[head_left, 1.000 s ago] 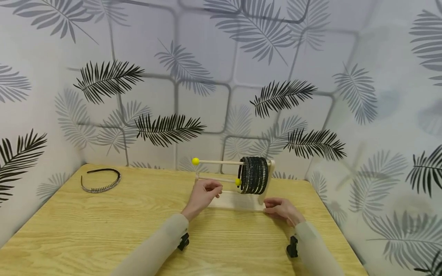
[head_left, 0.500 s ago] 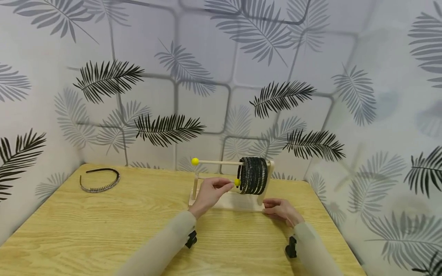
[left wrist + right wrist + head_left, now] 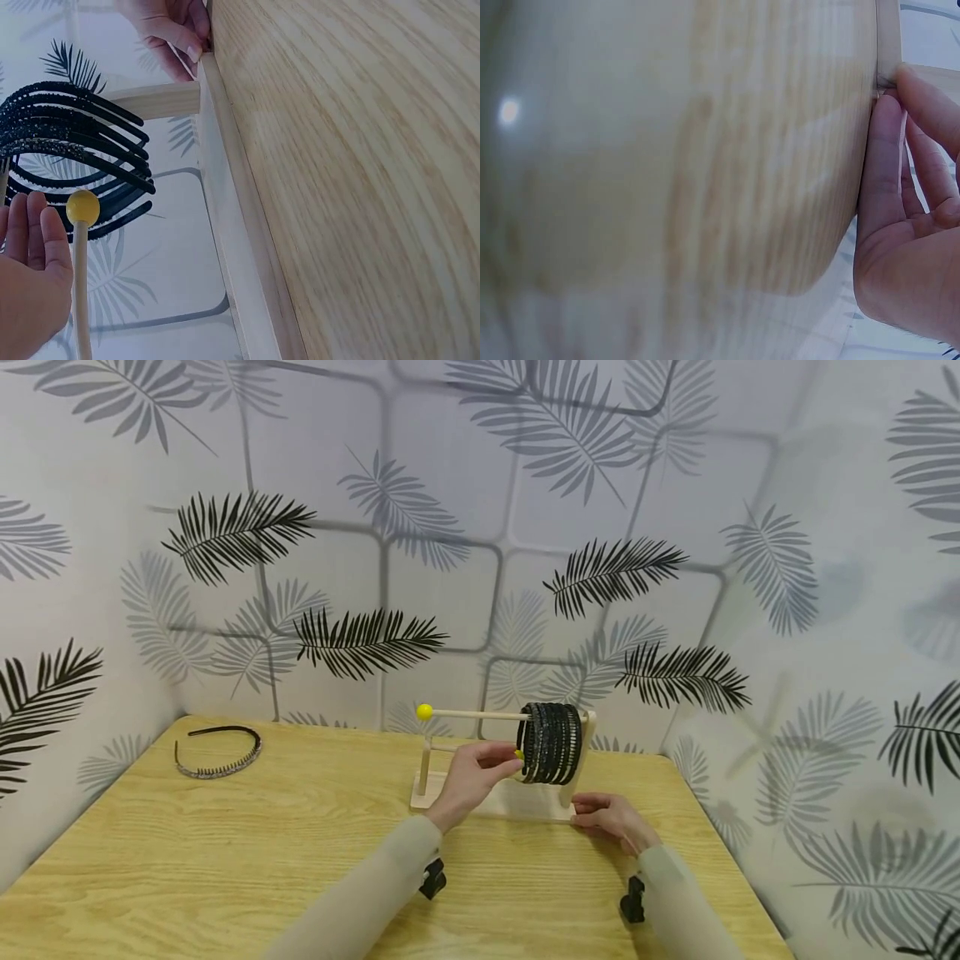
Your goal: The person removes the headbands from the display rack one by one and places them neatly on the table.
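Note:
A wooden headband rack (image 3: 491, 802) stands on the table, with two rods that end in yellow balls. Several black, sparkly headbands (image 3: 553, 743) hang bunched at its right end. My left hand (image 3: 472, 777) is at the front rod's yellow ball (image 3: 82, 208), its fingertips close to the nearest headbands. In the left wrist view its fingers lie fairly straight beside the rod. My right hand (image 3: 615, 822) holds the right end of the rack's base between thumb and fingers; the right wrist view shows the thumb (image 3: 922, 105) at that corner.
A single dark headband (image 3: 225, 770) with comb teeth and a sparkly side lies at the table's back left. The wood-grain table (image 3: 225, 860) meets a leaf-patterned wall (image 3: 465, 610) behind the rack. The upper rod's yellow ball (image 3: 424, 712) sticks out to the left.
My left hand has moved right along the front rod, from left of its yellow ball to the ball and the headbands. My right hand has stayed at the base's right end.

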`<act>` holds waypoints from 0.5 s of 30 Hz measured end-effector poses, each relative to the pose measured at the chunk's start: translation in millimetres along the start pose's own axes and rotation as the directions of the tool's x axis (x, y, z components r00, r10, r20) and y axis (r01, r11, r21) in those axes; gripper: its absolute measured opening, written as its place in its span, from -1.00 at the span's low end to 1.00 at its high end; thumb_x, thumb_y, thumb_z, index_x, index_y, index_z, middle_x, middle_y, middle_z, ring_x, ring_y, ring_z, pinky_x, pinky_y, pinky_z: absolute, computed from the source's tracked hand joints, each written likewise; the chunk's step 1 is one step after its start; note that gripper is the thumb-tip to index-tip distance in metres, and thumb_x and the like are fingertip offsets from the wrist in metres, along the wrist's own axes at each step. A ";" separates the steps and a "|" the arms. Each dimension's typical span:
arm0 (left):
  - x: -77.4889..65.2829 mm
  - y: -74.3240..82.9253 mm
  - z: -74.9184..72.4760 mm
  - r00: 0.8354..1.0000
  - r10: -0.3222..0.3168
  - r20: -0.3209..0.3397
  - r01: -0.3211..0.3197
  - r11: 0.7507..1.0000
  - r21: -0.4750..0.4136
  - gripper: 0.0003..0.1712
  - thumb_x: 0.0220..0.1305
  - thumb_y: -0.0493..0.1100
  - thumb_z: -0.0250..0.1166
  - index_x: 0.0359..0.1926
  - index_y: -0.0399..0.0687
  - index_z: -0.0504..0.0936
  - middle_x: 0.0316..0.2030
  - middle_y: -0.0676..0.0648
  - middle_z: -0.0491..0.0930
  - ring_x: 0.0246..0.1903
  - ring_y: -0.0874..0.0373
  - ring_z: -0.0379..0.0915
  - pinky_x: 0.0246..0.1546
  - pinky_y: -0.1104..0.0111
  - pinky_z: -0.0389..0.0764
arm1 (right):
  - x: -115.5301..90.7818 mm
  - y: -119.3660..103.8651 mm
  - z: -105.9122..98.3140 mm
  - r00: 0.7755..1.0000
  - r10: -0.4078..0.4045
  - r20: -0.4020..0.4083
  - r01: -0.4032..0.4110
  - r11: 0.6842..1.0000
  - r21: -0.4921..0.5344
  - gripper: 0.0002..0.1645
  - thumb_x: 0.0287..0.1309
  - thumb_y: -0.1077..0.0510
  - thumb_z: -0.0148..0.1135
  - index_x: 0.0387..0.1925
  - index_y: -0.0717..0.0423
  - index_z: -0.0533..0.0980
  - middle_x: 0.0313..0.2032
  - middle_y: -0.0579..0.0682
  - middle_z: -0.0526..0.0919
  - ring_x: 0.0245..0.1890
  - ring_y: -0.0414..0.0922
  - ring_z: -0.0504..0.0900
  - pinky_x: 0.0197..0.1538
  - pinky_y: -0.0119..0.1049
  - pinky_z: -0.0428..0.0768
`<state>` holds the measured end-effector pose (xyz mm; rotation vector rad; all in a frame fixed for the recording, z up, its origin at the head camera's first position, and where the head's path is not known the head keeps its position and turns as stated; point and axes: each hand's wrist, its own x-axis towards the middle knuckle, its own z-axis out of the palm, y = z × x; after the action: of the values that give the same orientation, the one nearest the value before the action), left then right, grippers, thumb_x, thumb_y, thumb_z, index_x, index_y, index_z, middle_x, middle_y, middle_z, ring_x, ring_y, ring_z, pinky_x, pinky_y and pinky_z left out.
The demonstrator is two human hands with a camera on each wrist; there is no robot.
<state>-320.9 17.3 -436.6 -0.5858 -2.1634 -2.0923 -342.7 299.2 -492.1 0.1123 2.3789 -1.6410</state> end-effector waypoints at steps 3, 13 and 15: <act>1.8 1.9 3.9 1.000 -0.011 0.004 0.011 1.000 -0.014 -0.56 0.25 -0.12 0.39 0.12 -0.17 0.63 -0.01 -0.18 0.67 -0.05 0.02 0.60 -0.01 0.26 0.63 | 0.4 0.2 -0.3 1.000 0.000 0.003 0.000 1.000 0.005 -0.43 0.15 0.35 0.33 0.21 0.37 0.45 -0.21 0.00 0.69 -0.28 -0.26 0.67 -0.16 -0.35 0.68; 6.5 3.5 13.7 1.000 -0.027 -0.004 0.027 1.000 -0.005 -0.59 0.26 -0.14 0.38 0.12 -0.11 0.64 -0.03 -0.15 0.68 -0.05 0.04 0.61 -0.04 0.27 0.65 | 0.0 -1.8 0.8 1.000 0.018 -0.003 -0.018 1.000 -0.003 -0.42 0.13 0.32 0.36 0.20 0.35 0.46 -0.16 0.05 0.69 -0.27 -0.25 0.67 -0.14 -0.32 0.69; 7.5 3.6 14.3 0.999 -0.038 -0.003 0.038 0.999 -0.001 -0.59 0.26 -0.13 0.38 0.13 -0.07 0.64 -0.02 -0.13 0.68 -0.04 0.05 0.60 -0.04 0.27 0.65 | 0.2 -2.2 0.7 1.000 0.029 -0.008 -0.029 1.000 -0.006 -0.42 0.13 0.32 0.37 0.20 0.34 0.47 -0.15 0.06 0.69 -0.27 -0.24 0.67 -0.13 -0.30 0.69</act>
<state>-323.7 32.8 -431.8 -0.5458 -2.1888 -2.1113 -343.2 297.7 -490.3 0.1513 2.3764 -1.6238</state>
